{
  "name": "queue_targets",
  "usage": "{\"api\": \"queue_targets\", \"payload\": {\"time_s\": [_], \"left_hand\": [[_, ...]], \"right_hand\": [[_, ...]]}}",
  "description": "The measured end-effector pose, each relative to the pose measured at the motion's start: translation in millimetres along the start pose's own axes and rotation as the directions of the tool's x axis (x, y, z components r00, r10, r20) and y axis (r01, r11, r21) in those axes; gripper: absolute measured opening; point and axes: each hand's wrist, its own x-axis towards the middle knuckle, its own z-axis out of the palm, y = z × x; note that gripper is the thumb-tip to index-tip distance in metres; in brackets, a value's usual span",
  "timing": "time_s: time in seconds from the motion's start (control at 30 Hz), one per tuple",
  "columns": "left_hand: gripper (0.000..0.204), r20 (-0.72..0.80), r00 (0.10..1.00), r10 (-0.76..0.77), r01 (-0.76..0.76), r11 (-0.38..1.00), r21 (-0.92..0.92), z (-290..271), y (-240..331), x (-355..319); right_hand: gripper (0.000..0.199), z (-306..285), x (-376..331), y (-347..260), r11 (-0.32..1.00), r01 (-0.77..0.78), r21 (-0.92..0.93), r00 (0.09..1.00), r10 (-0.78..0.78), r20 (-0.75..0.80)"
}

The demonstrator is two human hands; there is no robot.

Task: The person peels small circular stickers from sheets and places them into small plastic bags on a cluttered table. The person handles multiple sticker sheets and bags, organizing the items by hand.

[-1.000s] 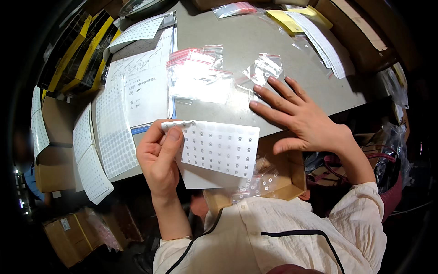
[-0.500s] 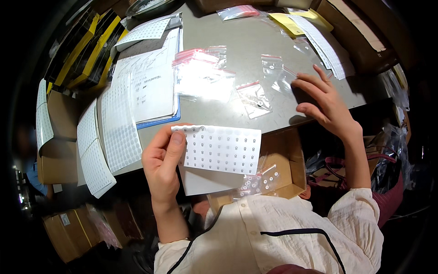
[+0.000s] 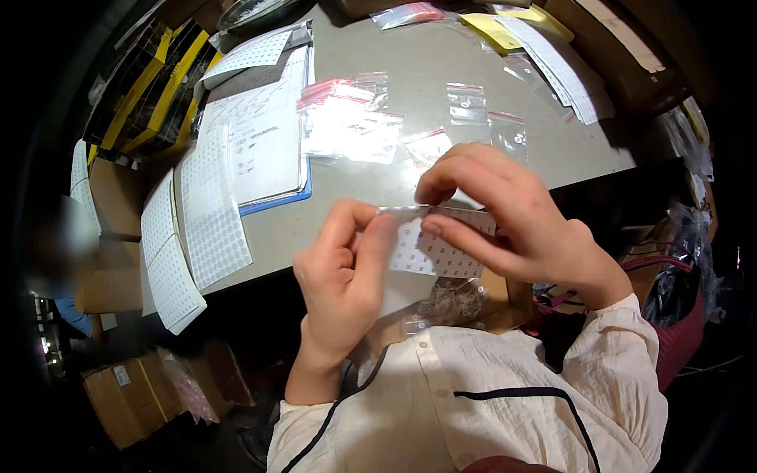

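The right hand (image 3: 512,221) has come back from the table (image 3: 441,169) and now pinches the top edge of the sticker sheet (image 3: 430,252). The left hand (image 3: 343,276) pinches it too, thumb in front. The thin white sheet, dotted with small round stickers, is held up near the chest. Shiny clear bags (image 3: 347,122) lie flat on the smooth grey table.

A grey table (image 3: 410,55) carries a heap of small clear zip bags with red strips (image 3: 351,118). Left of the heap, a printed paper lies on a blue clipboard (image 3: 260,142). White dotted sheets (image 3: 193,229) hang over the table's left edge. Yellow papers (image 3: 512,24) lie at the far side. Cardboard boxes (image 3: 134,390) stand on the floor at lower left.
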Motion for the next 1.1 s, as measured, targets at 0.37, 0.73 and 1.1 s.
{"api": "queue_targets", "payload": {"time_s": [0.37,0.73,1.1], "left_hand": [[0.016,-0.074,0.996,0.044,-0.043,0.999,0.021,13,-12,8],[0.017,-0.217,0.946,-0.241,0.227,0.970,-0.088,-12,-4,23],[0.016,-0.079,0.994,-0.073,0.051,0.966,-0.254,-35,-36,24]], "right_hand": [[0.029,19,-1,2,0.927,0.151,-0.344,0.968,-0.209,-0.139],[0.020,-63,-6,63,0.936,-0.312,-0.165,0.949,0.299,-0.100],[0.021,-65,1,88,0.770,-0.281,-0.573,0.909,0.405,0.099]]}}
